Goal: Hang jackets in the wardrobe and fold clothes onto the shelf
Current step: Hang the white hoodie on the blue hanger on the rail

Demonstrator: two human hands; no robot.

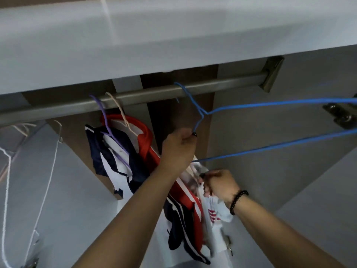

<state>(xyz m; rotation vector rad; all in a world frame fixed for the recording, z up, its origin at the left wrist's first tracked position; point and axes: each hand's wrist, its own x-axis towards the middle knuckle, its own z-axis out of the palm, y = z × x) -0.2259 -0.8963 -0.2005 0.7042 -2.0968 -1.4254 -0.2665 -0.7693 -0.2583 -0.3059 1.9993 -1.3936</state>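
Observation:
A blue wire hanger (251,107) hooks over the grey wardrobe rail (146,95) and stretches off to the right. My left hand (177,147) pinches its neck just under the hook. My right hand (220,182), with a black bead bracelet on the wrist, grips a white garment (216,207) with red stripes below the hanger. On the rail to the left, a navy and white jacket (108,151) hangs on a purple hanger (104,117) and a red, white and navy jacket (148,144) on a cream hanger (119,111).
A grey shelf board (173,35) runs above the rail. Empty white wire hangers (48,171) hang at the far left. The rail's bracket (272,74) and a door hinge (342,115) sit at the right, by the grey side wall (280,151).

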